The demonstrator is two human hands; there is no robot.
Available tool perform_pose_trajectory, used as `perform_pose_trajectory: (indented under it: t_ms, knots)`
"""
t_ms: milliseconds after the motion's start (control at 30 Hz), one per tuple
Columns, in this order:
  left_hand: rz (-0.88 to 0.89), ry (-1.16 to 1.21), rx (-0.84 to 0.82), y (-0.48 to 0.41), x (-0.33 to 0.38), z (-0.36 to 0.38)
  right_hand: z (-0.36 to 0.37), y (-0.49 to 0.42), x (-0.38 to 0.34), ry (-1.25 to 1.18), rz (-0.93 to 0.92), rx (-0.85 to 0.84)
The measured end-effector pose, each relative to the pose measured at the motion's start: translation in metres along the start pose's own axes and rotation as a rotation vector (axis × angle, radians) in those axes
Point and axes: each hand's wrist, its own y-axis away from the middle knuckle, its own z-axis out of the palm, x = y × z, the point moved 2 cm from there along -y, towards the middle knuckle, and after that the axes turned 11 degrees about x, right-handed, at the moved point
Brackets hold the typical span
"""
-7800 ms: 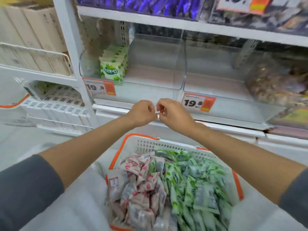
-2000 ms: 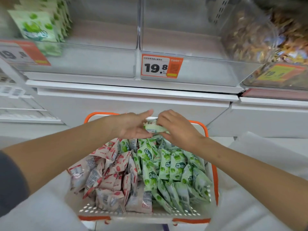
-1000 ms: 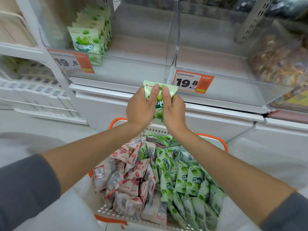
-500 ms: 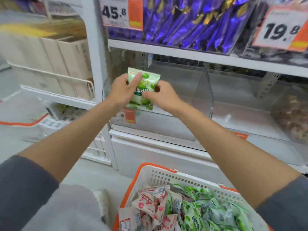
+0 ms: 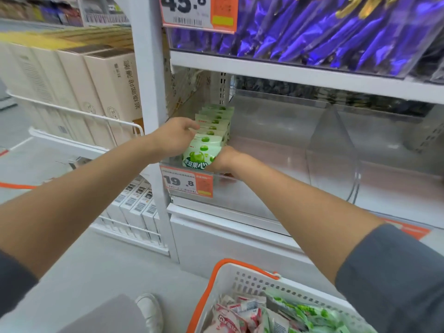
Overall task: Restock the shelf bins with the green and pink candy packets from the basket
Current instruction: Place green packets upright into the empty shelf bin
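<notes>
A green candy packet stands upright at the front of a row of green packets in the left clear shelf bin. My left hand grips the packet's left side and top. My right hand holds its lower right edge, fingers hidden behind the bin's front wall. The white basket with an orange rim sits at the bottom, holding pink packets on the left and green packets on the right.
A clear divider separates the left bin from a bare right bin. Purple bags fill the shelf above. Beige boxes stand behind a white wire rail at left. A white upright post borders the bin.
Both hands carried the green packet up from the basket and lowered it into the left bin, at the front of the row. The view has swung left and closer to the shelf.
</notes>
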Motion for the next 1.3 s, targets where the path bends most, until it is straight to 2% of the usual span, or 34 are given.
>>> perform_pose_trajectory:
  t_ms: [67, 167, 367, 433, 500, 533, 600, 667, 767, 867, 933, 1033, 1100, 1167, 1233, 1300]
  knots:
    - [-0.019, 0.02, -0.005, 0.004, -0.003, 0.0, 0.001, -0.003, 0.002, 0.022, 0.027, -0.034]
    - [-0.045, 0.085, -0.025, 0.011, -0.008, 0.001, 0.0, -0.009, 0.004, 0.026, 0.057, 0.067]
    - [-0.006, 0.06, -0.008, 0.021, -0.012, 0.002, 0.004, -0.007, 0.005, 0.065, 0.005, -0.009]
    - [0.011, 0.076, 0.038, 0.027, -0.011, 0.002, -0.002, -0.003, 0.007, 0.019, 0.023, -0.03]
    - [0.051, 0.094, 0.173, 0.038, -0.005, 0.003, -0.014, 0.009, 0.007, 0.004, 0.037, -0.012]
    - [0.062, 0.105, 0.257, 0.046, -0.002, 0.005, -0.023, 0.019, 0.007, 0.007, 0.024, 0.04]
    - [0.067, 0.131, 0.399, 0.065, 0.01, 0.01, -0.045, 0.042, 0.007, 0.03, -0.094, 0.247]
    - [0.067, 0.175, 0.429, 0.087, 0.03, 0.021, -0.067, 0.071, 0.011, 0.004, -0.295, 0.428]
    - [0.053, 0.201, 0.315, 0.124, 0.061, 0.052, -0.091, 0.124, 0.035, -0.012, -0.547, 0.481]
    - [0.01, 0.164, 0.111, 0.163, 0.077, 0.101, -0.099, 0.172, 0.087, 0.08, -0.607, 0.468]
    - [-0.039, 0.103, -0.072, 0.186, 0.078, 0.142, -0.097, 0.196, 0.137, 0.141, -0.548, 0.403]
    - [-0.102, 0.042, -0.362, 0.215, 0.071, 0.196, -0.084, 0.222, 0.227, 0.267, -0.32, 0.178]
    - [-0.111, -0.023, -0.491, 0.227, 0.062, 0.222, -0.076, 0.234, 0.283, 0.344, -0.126, 0.011]
    - [-0.114, -0.09, -0.565, 0.232, 0.052, 0.24, -0.067, 0.24, 0.322, 0.478, -0.01, -0.116]
    - [-0.112, -0.143, -0.608, 0.234, 0.046, 0.249, -0.051, 0.241, 0.336, 0.556, -0.03, -0.204]
    - [-0.127, -0.17, -0.617, 0.234, 0.044, 0.254, -0.026, 0.242, 0.337, 0.617, -0.165, -0.306]
